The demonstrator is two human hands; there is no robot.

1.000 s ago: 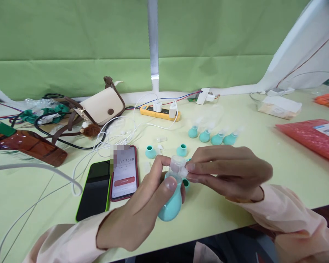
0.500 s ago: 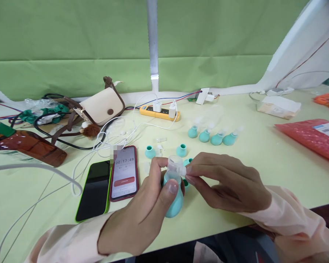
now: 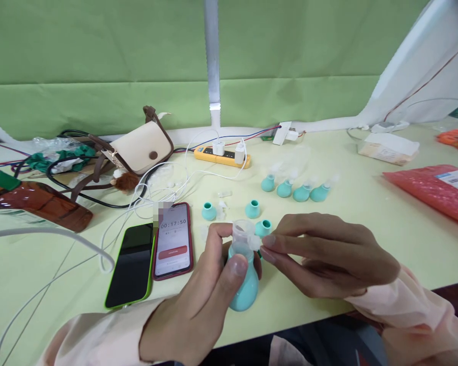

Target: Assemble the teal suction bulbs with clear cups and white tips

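My left hand (image 3: 202,300) is closed round a teal rubber bulb (image 3: 245,287), thumb and forefinger at its neck. A clear plastic top piece (image 3: 244,233) sits on the bulb's mouth. My right hand (image 3: 328,254) pinches a small clear side part (image 3: 256,242) of that top between thumb and fingertips. Both hands hover just over the near edge of the pale green table (image 3: 385,223). Just behind them lie three loose teal bulbs (image 3: 252,209), mouths up. Farther back is a row of several teal bulbs with clear tips fitted (image 3: 294,189).
Two phones lie left of my hands, a dark one (image 3: 132,267) and a red-cased one (image 3: 173,240) showing a timer. Behind are white cables (image 3: 110,239), a cream handbag (image 3: 141,148), a yellow power strip (image 3: 221,156), a brown bottle (image 3: 38,201), a red bubble envelope (image 3: 438,190).
The bulb has been tipped more upright and shifted slightly right. My right hand slid right and lower, still pinching the clear top. The phone timer advanced by a second.
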